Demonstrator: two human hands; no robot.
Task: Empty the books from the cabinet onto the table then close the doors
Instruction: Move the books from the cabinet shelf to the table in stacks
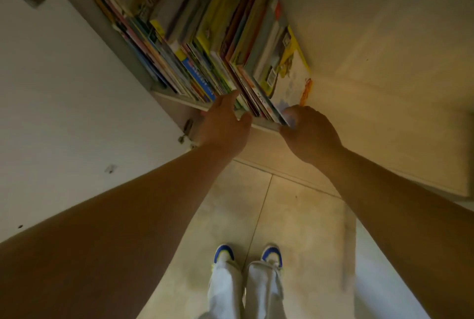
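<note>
A tight row of thin, colourful books [205, 36] stands upright on a cabinet shelf [177, 99] in the upper middle of the view. My left hand [224, 123] reaches into the row near its middle, fingers pushed between the spines and thumb at the shelf's front edge. My right hand [307, 130] is at the right end of the row, its fingers curled round the bottom corner of the outermost books, beside a white and yellow cover [289, 80]. The fingertips of both hands are hidden among the books.
An open white cabinet door [64, 103] with a hinge [187, 130] stands on the left. A cream panel [384, 62] closes off the right side. Below are a tiled floor [295, 216] and my two feet in blue and white shoes [248, 257].
</note>
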